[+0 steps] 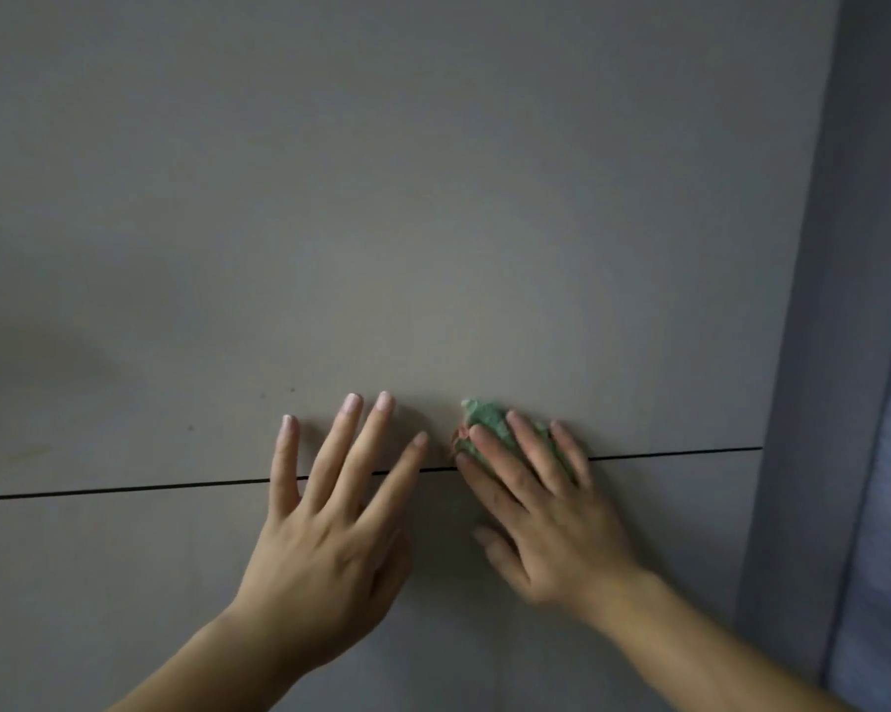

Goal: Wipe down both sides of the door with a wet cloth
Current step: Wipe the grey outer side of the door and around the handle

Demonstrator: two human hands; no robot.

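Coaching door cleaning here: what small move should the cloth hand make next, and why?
Probably slide the right hand with the green cloth leftward along the groove, moving the left hand aside: dark specks show on the door there.

No txt, labels, brands or nos. legible anywhere. Plain door (382, 223) face, and green cloth (486, 422) w/o any print.
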